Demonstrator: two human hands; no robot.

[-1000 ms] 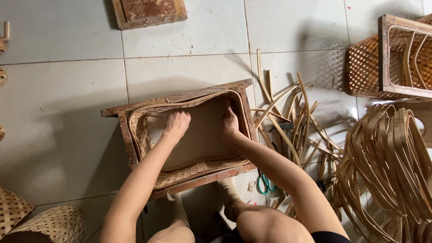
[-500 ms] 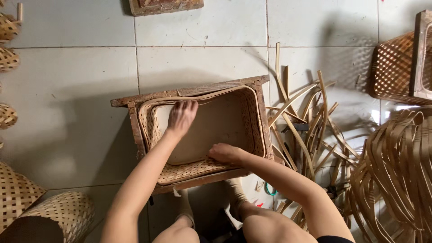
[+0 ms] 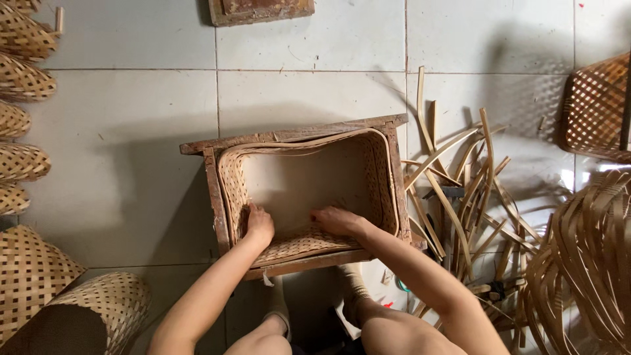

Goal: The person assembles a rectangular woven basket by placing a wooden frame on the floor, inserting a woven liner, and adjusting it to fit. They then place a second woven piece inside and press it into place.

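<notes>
The fingers of the left hand (image 3: 258,225) lie flat and close together, pressed against the inner weave at the lower left corner of the woven basket liner (image 3: 309,190); they grip nothing, only push. The fingers of the right hand (image 3: 336,220) are likewise spread low and flat, palm down on the pale bottom near the lower wall, holding nothing between them. Both hands sit inside the liner, just beside each other, at the lower middle of the frame.

The liner sits within a wooden frame mould (image 3: 299,135) that stands on the tiled floor (image 3: 131,131) at the centre of the picture. Its top rim strip looks wavy along the upper edge and not fully seated against the wood.

To the right of the mould lies a loose heap of bamboo strips (image 3: 460,197), and further right a coil of long strips (image 3: 591,263). Finished woven baskets (image 3: 26,85) are stacked down the left edge, with another at the lower left.

As a judgement: uneven pressure at one corner could buckle or crack the thin weave, or let the opposite rim spring up out of the frame. The splintery strip ends near the wrists could also scratch skin.
</notes>
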